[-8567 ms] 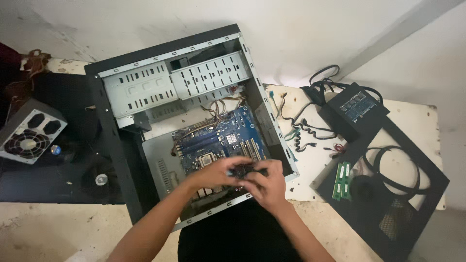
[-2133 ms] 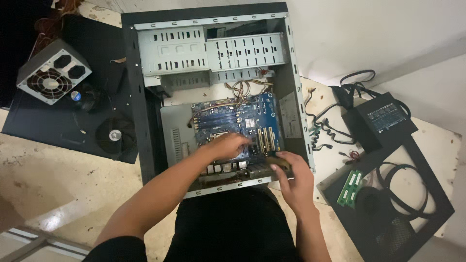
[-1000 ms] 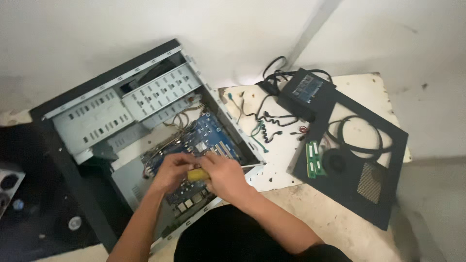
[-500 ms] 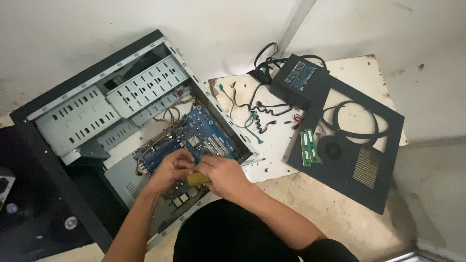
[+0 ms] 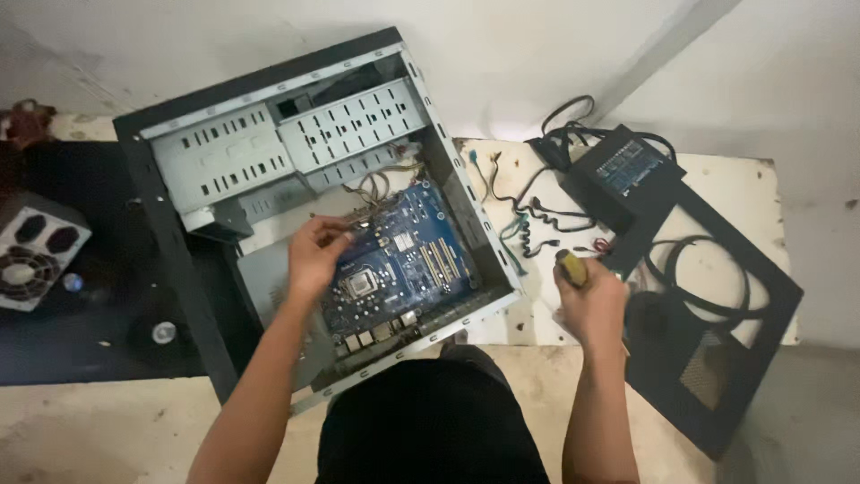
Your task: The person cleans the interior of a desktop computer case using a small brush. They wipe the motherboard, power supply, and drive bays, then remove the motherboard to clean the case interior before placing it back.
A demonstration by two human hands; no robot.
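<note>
Blue circuit board (image 5: 399, 269) lying flat inside an open computer case (image 5: 179, 269) at centre frame, the case on its side with grey metal drive bays (image 5: 287, 148) toward the upper left. Left hand (image 5: 313, 255) resting on the board's left edge, fingers curled down onto it, pinching nothing that can be made out. Right hand (image 5: 587, 300) off to the right of the case, well apart from the board, closed in a fist around a yellow-handled tool (image 5: 571, 267), only the handle end showing above the fingers. Just beyond that hand, a black side panel (image 5: 717, 376) on the floor at lower right, a loop of black cable (image 5: 708, 278) lying on it. Black power supply (image 5: 627, 170) with loose wires (image 5: 528, 215) at upper right. Grey fan unit (image 5: 31, 255) on a dark mat (image 5: 81, 350) at far left.
</note>
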